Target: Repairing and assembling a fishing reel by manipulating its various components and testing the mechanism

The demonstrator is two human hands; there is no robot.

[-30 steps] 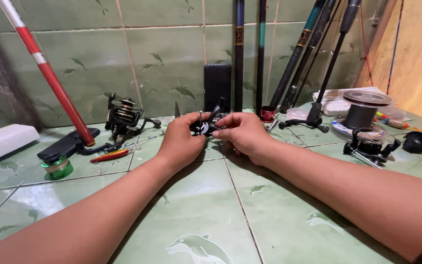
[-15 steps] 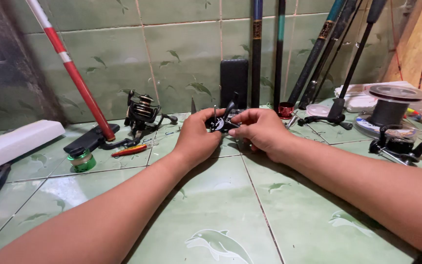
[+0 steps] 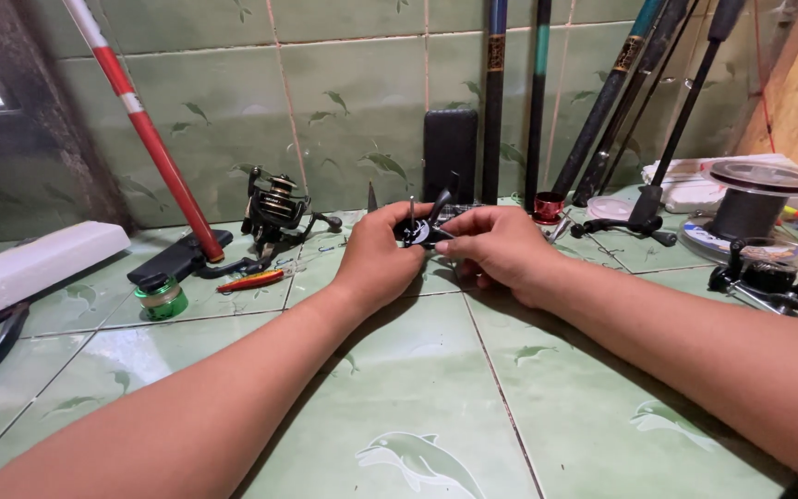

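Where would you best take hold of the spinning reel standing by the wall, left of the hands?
Probably by its body and foot stem, coming from the front: the spinning reel stands upright, its handle sticks out right, and the red-and-white rod crowds its left.

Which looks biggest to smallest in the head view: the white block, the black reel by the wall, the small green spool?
1. White block, though it lies nearer the camera, so part of that may be nearness.
2. Black reel.
3. Green spool.
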